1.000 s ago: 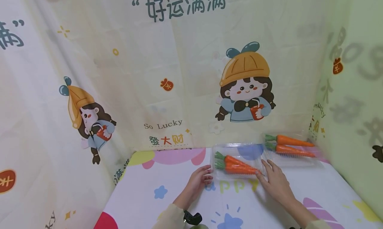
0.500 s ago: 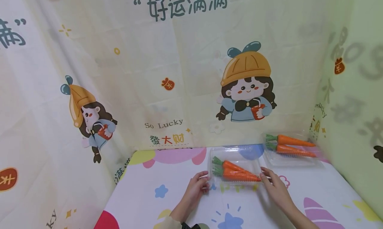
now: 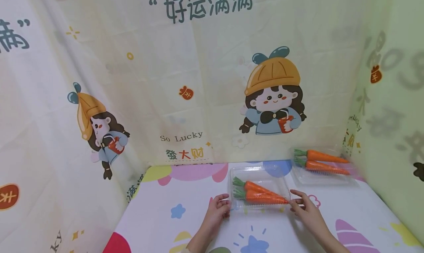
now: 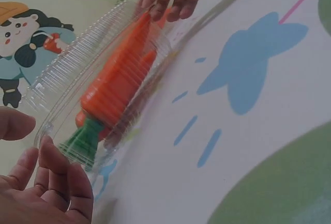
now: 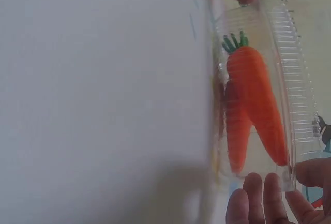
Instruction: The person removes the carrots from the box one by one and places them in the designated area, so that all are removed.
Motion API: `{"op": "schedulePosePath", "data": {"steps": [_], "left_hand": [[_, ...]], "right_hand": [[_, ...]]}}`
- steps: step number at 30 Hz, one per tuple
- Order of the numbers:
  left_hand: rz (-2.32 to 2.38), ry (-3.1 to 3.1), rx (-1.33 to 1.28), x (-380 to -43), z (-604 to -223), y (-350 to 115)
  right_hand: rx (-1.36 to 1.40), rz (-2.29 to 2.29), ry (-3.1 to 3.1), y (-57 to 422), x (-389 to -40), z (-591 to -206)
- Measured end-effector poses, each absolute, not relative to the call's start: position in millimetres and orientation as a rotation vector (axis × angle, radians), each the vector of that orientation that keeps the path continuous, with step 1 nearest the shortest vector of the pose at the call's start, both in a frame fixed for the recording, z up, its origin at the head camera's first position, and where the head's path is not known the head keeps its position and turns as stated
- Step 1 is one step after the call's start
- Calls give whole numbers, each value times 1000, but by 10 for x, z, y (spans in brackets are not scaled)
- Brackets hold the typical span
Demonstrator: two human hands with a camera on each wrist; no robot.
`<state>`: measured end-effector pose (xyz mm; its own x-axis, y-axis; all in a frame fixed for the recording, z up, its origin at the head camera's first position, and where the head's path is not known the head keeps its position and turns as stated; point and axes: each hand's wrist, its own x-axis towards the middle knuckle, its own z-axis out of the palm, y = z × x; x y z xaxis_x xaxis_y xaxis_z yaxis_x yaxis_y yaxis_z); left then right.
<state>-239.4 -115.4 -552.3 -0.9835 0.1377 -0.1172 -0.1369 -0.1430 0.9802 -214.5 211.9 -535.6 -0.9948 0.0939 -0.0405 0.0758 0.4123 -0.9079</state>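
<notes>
A clear plastic clamshell box [image 3: 261,174] with two orange carrots [image 3: 265,197] inside sits near the middle of the table in the head view. Its ribbed walls show in both wrist views. My left hand [image 3: 218,210] grips its left end, the fingertips at the rim and the thumb on the other side in the left wrist view. Around the opposite end, my right hand [image 3: 306,210] holds the rim between thumb and fingers, as the right wrist view shows. The green tops of the carrots point toward the left hand.
A second clear box [image 3: 322,179] with two carrots [image 3: 326,166] stands at the back right by the cloth wall. The tablecloth [image 3: 198,186] carries printed shapes and letters. Printed curtains [image 3: 212,109] enclose the table at the back and sides.
The box between my hands has come nearer to me and slightly left. Both hands have moved back with it, while the second box has stayed in place.
</notes>
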Motion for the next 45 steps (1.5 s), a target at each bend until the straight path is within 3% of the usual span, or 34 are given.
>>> {"op": "schedulePosePath", "data": {"steps": [19,37,45], "left_hand": [[2196,2053,-42,-2158,-5563,-1145],[2247,2027,-1,-2088,-5594,-1149],[2297,2013,-103,-2098,-5613,-1081]], "right_hand": [[-317,2007,-2531,2094,-2003,-5377],[-407,2205,-2390,2092,-1910,-5394],[-448,2274,-2303,2101,-1946,-5374]]}}
